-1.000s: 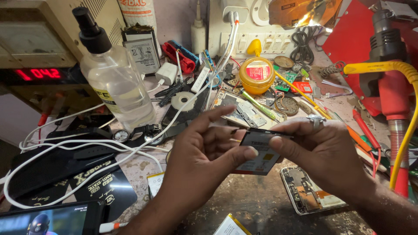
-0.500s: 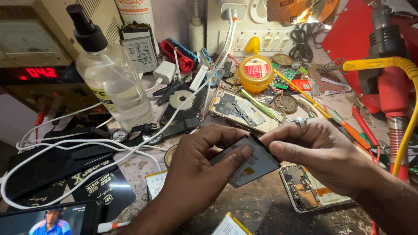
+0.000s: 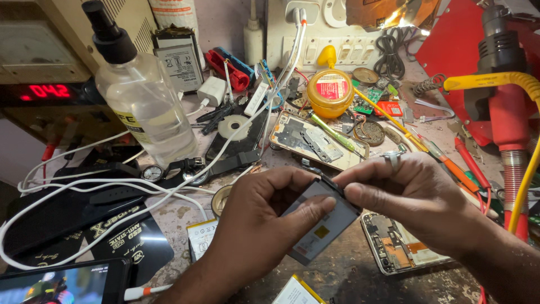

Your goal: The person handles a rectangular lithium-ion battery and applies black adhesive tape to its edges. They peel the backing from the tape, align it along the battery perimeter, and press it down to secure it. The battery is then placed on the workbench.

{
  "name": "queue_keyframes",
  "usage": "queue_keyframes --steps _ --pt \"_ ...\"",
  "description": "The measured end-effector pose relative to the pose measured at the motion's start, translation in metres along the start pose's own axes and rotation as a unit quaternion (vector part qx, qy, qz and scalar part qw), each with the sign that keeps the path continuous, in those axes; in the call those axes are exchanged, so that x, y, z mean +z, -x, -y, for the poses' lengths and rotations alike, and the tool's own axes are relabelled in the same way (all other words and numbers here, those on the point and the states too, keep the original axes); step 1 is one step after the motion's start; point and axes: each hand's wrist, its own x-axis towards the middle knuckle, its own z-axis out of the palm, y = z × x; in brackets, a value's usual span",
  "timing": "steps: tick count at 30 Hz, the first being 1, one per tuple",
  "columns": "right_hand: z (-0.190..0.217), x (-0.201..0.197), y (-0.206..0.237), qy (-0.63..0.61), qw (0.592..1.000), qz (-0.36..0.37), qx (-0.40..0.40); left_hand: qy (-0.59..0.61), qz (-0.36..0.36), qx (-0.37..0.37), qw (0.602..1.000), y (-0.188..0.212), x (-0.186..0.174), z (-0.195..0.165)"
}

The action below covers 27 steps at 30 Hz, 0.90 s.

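Here both hands (image 3: 337, 214) pinch a grey battery (image 3: 323, 225), yellow-square-labelled, seemingly flat.

A phone battery (image 3: 325, 225) sits between the left hand (image 3: 256, 225) and right hand (image 3: 419, 200). Behind them lies an opened phone (image 3: 315, 141); left of the left hand stands a spray bottle (image 3: 143, 107). Below the right hand lies another opened phone (image 3: 394, 247) on the bench (image 3: 349, 276).
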Motion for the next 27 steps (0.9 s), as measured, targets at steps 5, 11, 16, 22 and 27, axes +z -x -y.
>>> queue_keyframes --steps 5,11,16,22,27 --pt "-0.001 0.007 -0.002 0.061 0.998 -0.011 0.008 -0.044 -0.015 -0.028 0.999 0.001 0.000 -0.002" --pt "-0.004 0.015 0.001 0.143 0.986 -0.054 -0.067 -0.041 -0.009 -0.032 0.999 0.001 0.001 -0.002" --pt "-0.003 0.005 -0.004 0.108 0.993 -0.038 0.011 0.003 0.009 -0.027 1.000 -0.001 -0.001 0.000" --pt "-0.006 0.004 -0.003 0.039 0.999 0.001 -0.033 0.007 -0.001 -0.063 0.998 -0.002 -0.004 0.001" --pt "-0.012 0.013 0.001 0.212 0.965 -0.057 -0.140 -0.011 -0.011 -0.046 0.999 -0.002 -0.001 0.003"
